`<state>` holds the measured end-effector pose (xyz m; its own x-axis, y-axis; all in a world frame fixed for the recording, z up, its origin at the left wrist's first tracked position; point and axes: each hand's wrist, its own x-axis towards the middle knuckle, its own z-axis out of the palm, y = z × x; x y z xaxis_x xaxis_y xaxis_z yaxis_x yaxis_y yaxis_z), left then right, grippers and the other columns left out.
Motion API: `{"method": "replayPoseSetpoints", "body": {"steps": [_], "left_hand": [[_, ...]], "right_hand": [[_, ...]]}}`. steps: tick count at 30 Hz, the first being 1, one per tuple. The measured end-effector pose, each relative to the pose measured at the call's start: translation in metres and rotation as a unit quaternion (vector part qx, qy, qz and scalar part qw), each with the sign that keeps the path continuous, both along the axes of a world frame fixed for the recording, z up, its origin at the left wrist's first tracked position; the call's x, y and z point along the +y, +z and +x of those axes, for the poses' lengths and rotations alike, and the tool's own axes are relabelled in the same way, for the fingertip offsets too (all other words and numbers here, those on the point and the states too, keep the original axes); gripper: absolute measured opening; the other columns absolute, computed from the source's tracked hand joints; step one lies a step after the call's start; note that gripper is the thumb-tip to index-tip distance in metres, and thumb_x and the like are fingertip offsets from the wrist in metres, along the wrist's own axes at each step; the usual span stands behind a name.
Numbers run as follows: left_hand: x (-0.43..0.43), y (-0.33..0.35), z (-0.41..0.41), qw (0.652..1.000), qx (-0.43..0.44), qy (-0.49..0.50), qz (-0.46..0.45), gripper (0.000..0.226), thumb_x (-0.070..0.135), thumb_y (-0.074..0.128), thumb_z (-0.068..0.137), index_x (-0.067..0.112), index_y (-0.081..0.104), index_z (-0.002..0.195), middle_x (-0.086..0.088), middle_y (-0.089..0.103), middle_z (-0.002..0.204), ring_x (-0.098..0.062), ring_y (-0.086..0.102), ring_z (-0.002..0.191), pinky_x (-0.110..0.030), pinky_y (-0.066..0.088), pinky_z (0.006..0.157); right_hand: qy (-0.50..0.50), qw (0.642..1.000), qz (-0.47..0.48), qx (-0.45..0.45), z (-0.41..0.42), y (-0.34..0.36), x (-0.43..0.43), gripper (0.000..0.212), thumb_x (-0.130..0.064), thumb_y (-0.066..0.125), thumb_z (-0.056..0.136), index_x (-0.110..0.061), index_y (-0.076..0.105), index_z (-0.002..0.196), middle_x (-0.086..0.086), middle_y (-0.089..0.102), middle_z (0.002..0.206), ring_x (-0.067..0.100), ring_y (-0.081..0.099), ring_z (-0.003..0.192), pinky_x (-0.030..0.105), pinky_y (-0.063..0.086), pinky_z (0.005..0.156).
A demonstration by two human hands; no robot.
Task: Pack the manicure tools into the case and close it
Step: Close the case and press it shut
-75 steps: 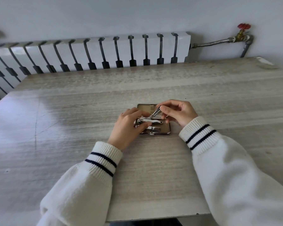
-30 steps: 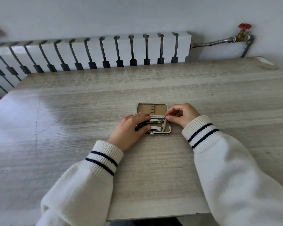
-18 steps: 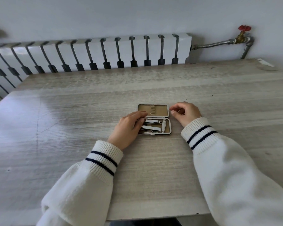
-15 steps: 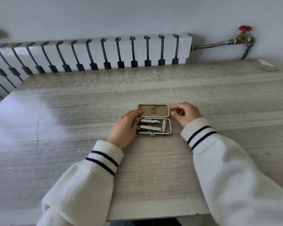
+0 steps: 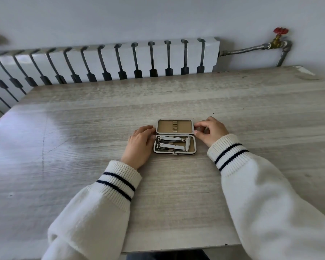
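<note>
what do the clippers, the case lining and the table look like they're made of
Clippers: polished metal, likely steel; they are silver and glint bright.
Case lining: matte tan, maybe suede-like fabric or faux leather; it shows no shine, too small to settle. The case rim looks like chromed metal.
Table: grey wood grain with a soft sheen, possibly laminate rather than solid wood.

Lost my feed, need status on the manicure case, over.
Left hand and right hand empty, flanking the lid. Case open flat, two clippers and small tool seated. Nothing blocking closure.
</note>
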<state>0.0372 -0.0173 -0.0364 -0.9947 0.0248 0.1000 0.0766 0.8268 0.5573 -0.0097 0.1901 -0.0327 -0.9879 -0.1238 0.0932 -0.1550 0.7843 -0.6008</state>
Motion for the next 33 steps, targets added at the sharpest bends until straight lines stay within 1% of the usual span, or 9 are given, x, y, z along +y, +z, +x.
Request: {"method": "replayPoseSetpoints", "body": {"steps": [4,7,9,13,19,22,24,28,33], "left_hand": [[-0.002,0.002,-0.001,0.999,0.000,0.006,0.033,0.034,0.018,0.046,0.091,0.010,0.052,0.124,-0.006,0.045,0.138,-0.022,0.039,0.127,-0.028,0.022,0.105],[-0.004,0.003,-0.001,0.997,0.009,0.025,0.071,0.033,0.017,0.052,0.088,0.009,0.056,0.119,-0.005,0.050,0.134,-0.020,0.044,0.123,-0.010,0.021,0.091],[-0.004,0.003,-0.001,0.995,0.016,0.038,0.095,0.032,0.016,0.056,0.086,0.009,0.058,0.117,-0.005,0.053,0.131,-0.019,0.046,0.121,-0.005,0.020,0.086],[-0.005,0.004,-0.001,0.990,0.022,0.057,0.128,0.034,0.017,0.060,0.083,0.011,0.059,0.116,-0.004,0.056,0.128,-0.018,0.047,0.120,-0.016,0.026,0.096],[-0.006,0.005,-0.001,0.982,0.037,0.068,0.170,0.030,0.014,0.060,0.082,0.017,0.062,0.112,-0.007,0.063,0.118,-0.007,0.052,0.104,-0.007,0.032,0.081],[-0.006,0.006,-0.001,0.978,0.039,0.072,0.192,0.028,0.016,0.059,0.083,0.019,0.063,0.110,-0.002,0.065,0.115,-0.002,0.051,0.099,-0.008,0.034,0.082],[-0.006,0.007,-0.001,0.974,0.045,0.073,0.209,0.025,0.015,0.059,0.083,0.018,0.065,0.107,0.002,0.066,0.109,-0.001,0.054,0.096,-0.008,0.037,0.081],[-0.007,0.007,-0.001,0.968,0.065,0.073,0.233,0.019,0.010,0.061,0.081,0.018,0.068,0.096,0.007,0.067,0.092,0.000,0.060,0.085,0.005,0.038,0.072],[-0.008,0.006,-0.002,0.965,0.069,0.078,0.239,0.014,0.011,0.063,0.079,0.020,0.069,0.089,0.009,0.068,0.085,0.005,0.059,0.080,0.001,0.041,0.073]], "right_hand": [[0.003,1.000,-0.005,0.007,0.001,-0.001,-0.001,0.034,-0.017,0.065,0.077,-0.012,0.060,0.110,0.014,0.053,0.105,0.021,0.051,0.089,0.030,0.040,0.080],[0.001,1.000,-0.023,0.016,0.001,-0.002,-0.002,0.037,-0.015,0.065,0.077,-0.015,0.058,0.113,0.010,0.054,0.105,0.014,0.046,0.085,0.027,0.038,0.078],[-0.001,0.999,-0.046,0.024,0.002,-0.002,-0.002,0.037,-0.013,0.065,0.077,-0.015,0.059,0.113,0.009,0.056,0.103,0.012,0.045,0.083,0.027,0.038,0.077],[-0.007,0.995,-0.094,0.038,0.004,0.000,-0.004,0.035,-0.008,0.063,0.077,-0.014,0.060,0.111,0.008,0.061,0.100,0.013,0.048,0.079,0.025,0.037,0.074],[-0.009,0.983,-0.181,0.040,0.006,0.004,-0.006,0.033,0.000,0.060,0.078,-0.010,0.061,0.109,0.010,0.064,0.099,0.016,0.053,0.077,0.018,0.041,0.067],[-0.016,0.974,-0.223,0.041,0.006,0.007,-0.004,0.026,-0.003,0.058,0.080,-0.008,0.063,0.105,0.006,0.065,0.098,0.015,0.056,0.082,0.009,0.042,0.068],[-0.021,0.968,-0.245,0.047,0.006,0.008,-0.002,0.021,-0.005,0.058,0.081,-0.006,0.066,0.100,0.004,0.065,0.092,0.011,0.058,0.078,0.011,0.044,0.067],[-0.022,0.959,-0.278,0.051,0.004,0.008,0.000,0.012,-0.006,0.061,0.079,-0.006,0.068,0.089,-0.004,0.062,0.071,-0.008,0.056,0.056,0.003,0.044,0.055],[-0.001,0.962,-0.272,0.033,0.004,0.011,0.006,0.011,-0.009,0.064,0.077,-0.020,0.067,0.078,-0.008,0.063,0.066,0.006,0.060,0.061,0.010,0.050,0.057]]}}
